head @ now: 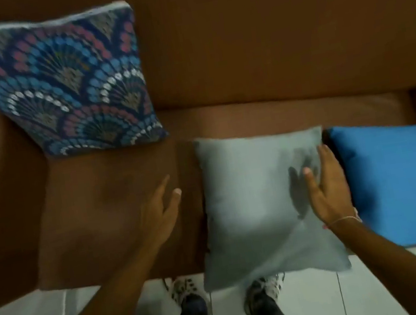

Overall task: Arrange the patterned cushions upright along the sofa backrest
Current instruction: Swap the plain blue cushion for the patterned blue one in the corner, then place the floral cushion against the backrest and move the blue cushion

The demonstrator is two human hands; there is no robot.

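nearest the camera, two spotted shoes (185, 291) and dark trouser legs stand on the pale tiled floor (385, 287) right at the front edge of the brown fabric sofa (277, 37). both bare forearms reach forward from the bottom corners.

the left hand (160, 214) is open, fingers spread and loosely extended over bare seat fabric, just left of the plain grey square cushion (258, 204); it holds nothing, and whether it touches the cushion's left edge cannot be told. the right hand (327, 187) is open too, palm facing inward, fingers straight, at the grey cushion's right edge (a thin bracelet circles that wrist), casting a dark shadow on the fabric. whether the palm actually presses the cushion cannot be told through the blur.

the grey cushion lies flat on the seat, its near edge hanging over the sofa front above the shoes. just beside it on the right lies a plain bright blue cushion (406, 180), also flat, cut off by the frame edge.

farther back, at the left corner, the patterned cushion with blue, pink and white fan scallops (64, 84) stands tilted, leaning against the backrest beside the armrest, well apart from both hands.
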